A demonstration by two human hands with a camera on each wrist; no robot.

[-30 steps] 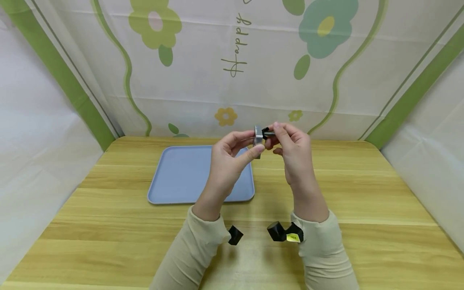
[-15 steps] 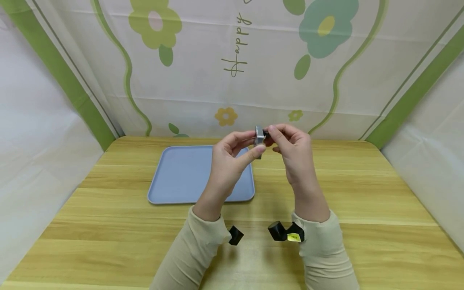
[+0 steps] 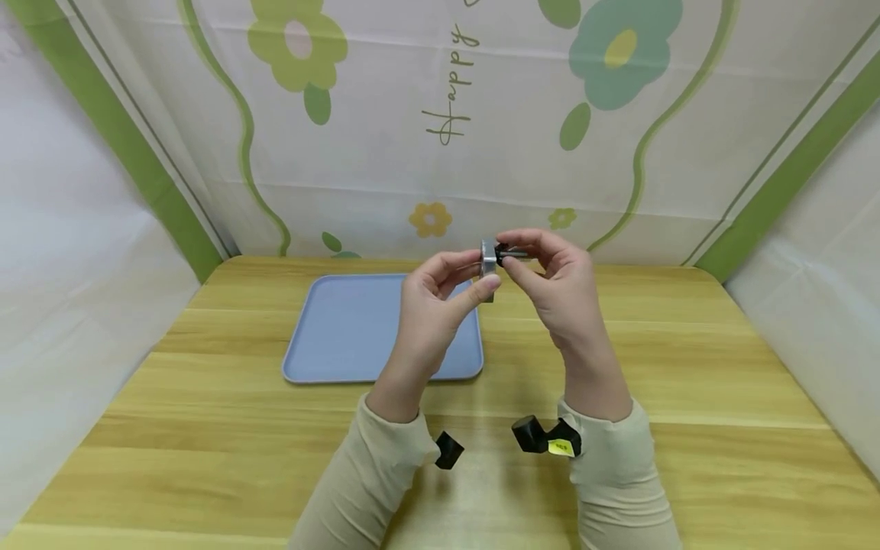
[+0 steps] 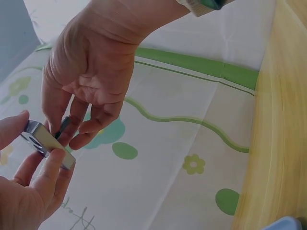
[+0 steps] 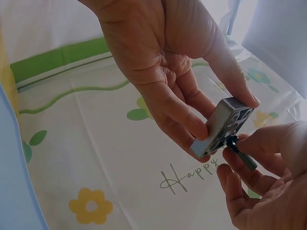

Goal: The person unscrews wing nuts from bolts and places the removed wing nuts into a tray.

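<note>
My left hand [image 3: 436, 298] holds a small silver metal block [image 3: 489, 256] between its thumb and fingers, raised above the table. In the right wrist view, round recesses show in the face of the block [image 5: 225, 125]. A threaded metal rod [image 5: 247, 160] juts from that face, with a small black fitting [image 5: 232, 142] around it close to the block; its exact kind is unclear. Thumb and fingers of my right hand [image 3: 560, 286] pinch this fitting, and the rod [image 3: 517, 254] extends between them. The left wrist view shows the block [image 4: 50, 142] tilted, with the rod mostly hidden.
A light blue tray [image 3: 344, 336] lies on the wooden table [image 3: 687, 367], behind and left of the hands. Black wrist-camera mounts [image 3: 449, 451] stick out from both sleeves. A flowered curtain [image 3: 385, 153] closes off the back.
My right fingers move from the rod's outer end in toward the block, then spread around the black fitting, baring the rod again. The left hand keeps its hold on the block.
</note>
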